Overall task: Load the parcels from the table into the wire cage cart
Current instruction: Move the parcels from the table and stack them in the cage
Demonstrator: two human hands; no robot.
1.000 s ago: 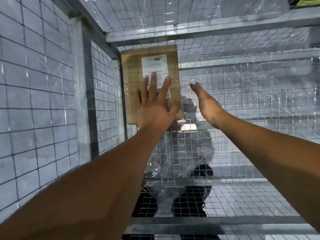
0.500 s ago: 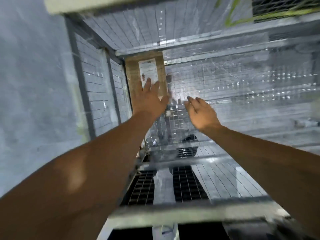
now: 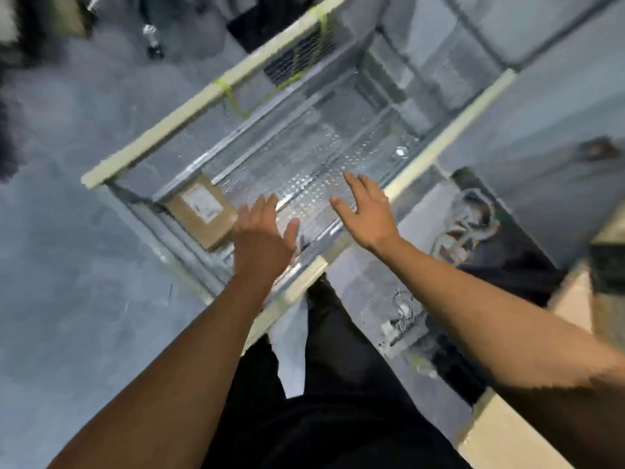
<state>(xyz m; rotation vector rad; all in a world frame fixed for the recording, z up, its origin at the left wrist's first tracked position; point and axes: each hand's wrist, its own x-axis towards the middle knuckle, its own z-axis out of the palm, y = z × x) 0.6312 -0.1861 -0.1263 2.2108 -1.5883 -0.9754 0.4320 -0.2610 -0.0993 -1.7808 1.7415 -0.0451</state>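
Parcel [image 3: 199, 213]: brown cardboard, white label facing up, and it's down flat on the mesh bottom of the wire cage cart [image 3: 152, 138], tucked into the corner at the left end with wire walls on two sides.

Left hand [image 3: 262, 231]: out over the cart just right of the parcel, palm down, fingers straight and close together, thumb splayed off to the right, carrying nothing. Its edge overlaps the parcel's right corner from this angle. It looks to be hovering above rather than touching, though the motion blur makes that a hard call.

Wire cage cart: we're looking almost straight down into it, with pale padded rails along the top edges, yellow ties [image 3: 225, 91] knotted round the far-left rail, and shiny mesh floor showing between the two hands.

Right hand [image 3: 365, 211]: over the cart's right side, close to the right-hand rail, palm down, fingers spread wide, thumb pointing back toward the left hand, holding nothing. The two hands are apart.

Trousers [image 3: 338, 384]: dark, filling the bottom middle between the forearms, right up against the cart's near rail.

Cables [image 3: 466, 225]: a pale tangle lying outside the cart, beyond the right hand and its wrist.
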